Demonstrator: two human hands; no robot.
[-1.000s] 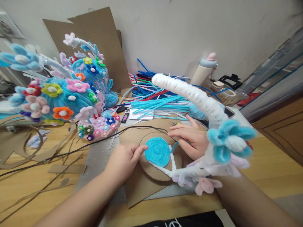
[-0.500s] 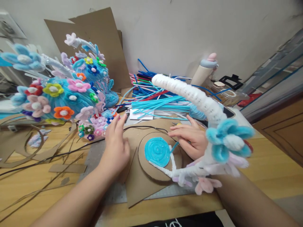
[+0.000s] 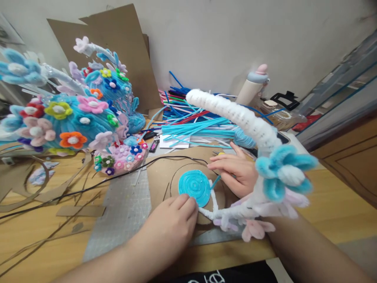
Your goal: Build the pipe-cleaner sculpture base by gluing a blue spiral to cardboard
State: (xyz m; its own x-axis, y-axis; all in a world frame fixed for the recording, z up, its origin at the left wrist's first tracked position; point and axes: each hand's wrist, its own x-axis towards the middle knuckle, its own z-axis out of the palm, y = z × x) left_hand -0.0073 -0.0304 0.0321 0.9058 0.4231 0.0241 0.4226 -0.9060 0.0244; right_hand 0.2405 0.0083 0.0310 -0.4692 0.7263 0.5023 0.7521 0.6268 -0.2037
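A flat disc of coiled light-blue pipe cleaner (image 3: pixel 194 188) lies on a round piece of cardboard (image 3: pixel 176 169). Beside it stands a curved white pipe-cleaner stem (image 3: pixel 235 114) with a blue flower (image 3: pixel 285 173) and pale pink flowers lower down. White branches at its foot reach the disc. My left hand (image 3: pixel 175 220) is closed over the disc's lower edge, its curled fingers on the end of one white branch; the fingertips are hidden. My right hand (image 3: pixel 237 173) lies behind the stem, fingers stretched out toward the disc, partly covered by the stem and flower.
Loose pipe cleaners (image 3: pixel 197 129) are heaped at the wall, near a bottle (image 3: pixel 251 86). Flower-covered blue pieces (image 3: pixel 70 122) stand left. A black cord (image 3: pixel 118 177) crosses the grey cutting mat (image 3: pixel 112 212). Cardboard scraps (image 3: pixel 79 211) lie on the left of the table.
My left hand has moved right and down, from beside the cardboard onto the disc's lower edge, and its fingers have closed. My right hand stays nearly where it was.
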